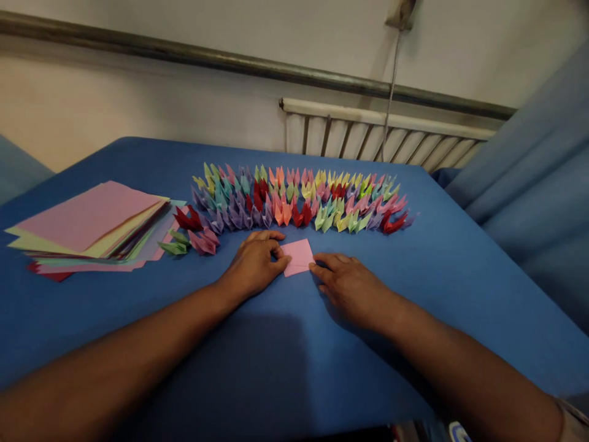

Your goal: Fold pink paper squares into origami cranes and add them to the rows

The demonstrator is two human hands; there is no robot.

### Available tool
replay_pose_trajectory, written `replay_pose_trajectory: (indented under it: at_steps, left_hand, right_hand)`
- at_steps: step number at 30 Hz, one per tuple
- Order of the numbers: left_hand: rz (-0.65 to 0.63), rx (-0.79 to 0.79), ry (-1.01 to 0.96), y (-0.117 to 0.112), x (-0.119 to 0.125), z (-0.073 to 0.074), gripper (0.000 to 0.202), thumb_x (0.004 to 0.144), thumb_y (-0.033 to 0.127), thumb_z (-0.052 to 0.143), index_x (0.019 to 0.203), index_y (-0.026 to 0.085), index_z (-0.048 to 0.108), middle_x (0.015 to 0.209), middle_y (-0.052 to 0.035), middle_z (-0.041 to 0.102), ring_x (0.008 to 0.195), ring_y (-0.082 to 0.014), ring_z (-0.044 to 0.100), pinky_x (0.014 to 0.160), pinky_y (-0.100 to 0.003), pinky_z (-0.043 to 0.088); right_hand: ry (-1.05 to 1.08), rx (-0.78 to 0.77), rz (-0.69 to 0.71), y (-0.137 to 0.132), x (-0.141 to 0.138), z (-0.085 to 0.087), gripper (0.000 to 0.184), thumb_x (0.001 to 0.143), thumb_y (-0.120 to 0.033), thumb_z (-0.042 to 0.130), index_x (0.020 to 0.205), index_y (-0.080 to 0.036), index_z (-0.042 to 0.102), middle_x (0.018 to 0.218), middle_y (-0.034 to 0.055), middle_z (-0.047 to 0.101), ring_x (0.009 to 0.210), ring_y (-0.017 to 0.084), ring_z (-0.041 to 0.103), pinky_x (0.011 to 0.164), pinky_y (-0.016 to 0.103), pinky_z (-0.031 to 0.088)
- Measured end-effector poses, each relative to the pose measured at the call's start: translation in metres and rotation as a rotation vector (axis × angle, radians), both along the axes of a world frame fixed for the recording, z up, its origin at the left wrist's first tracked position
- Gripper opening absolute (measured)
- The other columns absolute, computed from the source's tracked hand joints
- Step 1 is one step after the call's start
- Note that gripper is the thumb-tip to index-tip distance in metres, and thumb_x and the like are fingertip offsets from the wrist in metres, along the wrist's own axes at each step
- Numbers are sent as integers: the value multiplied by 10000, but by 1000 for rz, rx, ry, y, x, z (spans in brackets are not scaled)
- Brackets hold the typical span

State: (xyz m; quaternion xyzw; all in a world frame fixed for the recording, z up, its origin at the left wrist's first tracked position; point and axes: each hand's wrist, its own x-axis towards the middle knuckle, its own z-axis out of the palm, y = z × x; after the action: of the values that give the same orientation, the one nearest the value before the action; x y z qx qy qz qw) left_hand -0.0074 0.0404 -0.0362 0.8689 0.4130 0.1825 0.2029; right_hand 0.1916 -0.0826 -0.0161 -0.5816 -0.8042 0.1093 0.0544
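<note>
A small pink square of folded origami paper (298, 253) lies on the blue table in front of me, with a crease or folded edge across its lower part. My left hand (257, 261) is at its left edge, thumb and index finger closed on the paper and the other fingers curled. From the right, my right hand (352, 285) holds the lower right corner with its fingertips; the thumb sits just below. Behind the paper stand many folded paper cranes (283, 212) in rows of red, purple, pink, green and yellow.
A loose stack of coloured paper sheets (96, 215) lies on the left of the blue table (257, 368). A metal rail (207, 58) and a radiator (350, 123) run along the wall behind. A blue curtain (543, 153) hangs at the right.
</note>
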Motion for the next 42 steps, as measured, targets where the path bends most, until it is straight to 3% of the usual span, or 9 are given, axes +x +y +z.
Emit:
replay_pose_trajectory:
  at_steps: [7, 12, 18, 23, 27, 31, 38, 42]
  left_hand:
    - [-15, 25, 9, 1, 0, -2, 178, 798, 319, 652, 670, 195, 639, 1201, -61, 654, 1127, -267, 566, 999, -447, 416]
    - [-39, 81, 31, -3, -2, 1, 128, 833, 315, 641, 787, 195, 650, 1201, -64, 646, 1130, -254, 558, 993, -427, 428]
    - [-290, 341, 192, -14, -10, 10, 233, 931, 197, 499, 968, 218, 727, 1240, -59, 644, 1206, -290, 503, 1023, -479, 366]
    - [-450, 291, 266, -32, -9, 11, 398, 891, 159, 492, 1271, 164, 610, 1316, -88, 621, 1233, -273, 501, 1064, -448, 346]
    - [-434, 237, 283, -43, -2, 15, 448, 901, 274, 515, 1330, 156, 565, 1349, -105, 582, 1238, -281, 493, 1077, -433, 348]
    - [-404, 276, 350, -41, -7, 20, 432, 943, 383, 475, 1296, 162, 590, 1320, -125, 589, 1189, -299, 528, 1035, -456, 371]
    - [-285, 347, 415, -41, -17, 22, 443, 939, 414, 480, 1264, 142, 610, 1311, -161, 599, 1147, -329, 544, 992, -486, 371]
    - [-322, 346, 386, -50, -8, 15, 503, 931, 431, 490, 1326, 128, 569, 1372, -154, 560, 1237, -337, 482, 1053, -475, 330]
  right_hand:
    - [-12, 6, 2, 0, -1, 0, 436, 963, -219, 455, 1390, -160, 519, 1447, 126, 497, 1253, 293, 496, 1031, 462, 420]
    - [-12, 18, -1, 0, -1, 0, 434, 959, -217, 465, 1386, -161, 522, 1442, 134, 499, 1257, 293, 494, 1029, 466, 416]
    - [-23, 36, -6, -1, -1, -1, 424, 968, -213, 432, 1380, -187, 526, 1426, 112, 516, 1227, 293, 507, 986, 470, 442]
    - [-55, 48, 6, -1, -3, -1, 424, 977, -221, 409, 1384, -178, 520, 1419, 126, 521, 1217, 293, 516, 955, 464, 457]
    - [-68, 44, 0, -1, -5, 0, 434, 974, -222, 418, 1395, -164, 508, 1419, 139, 520, 1226, 300, 508, 953, 468, 456]
    - [-67, 41, 6, -1, -4, 1, 435, 968, -212, 428, 1389, -143, 511, 1422, 145, 515, 1222, 302, 511, 955, 476, 458]
    - [-60, 52, 10, 0, -3, -1, 425, 965, -212, 430, 1377, -167, 523, 1414, 130, 524, 1236, 291, 502, 966, 464, 456]
    - [-71, 49, 11, -1, -5, -1, 431, 967, -206, 418, 1381, -146, 519, 1411, 142, 525, 1232, 304, 504, 957, 475, 460]
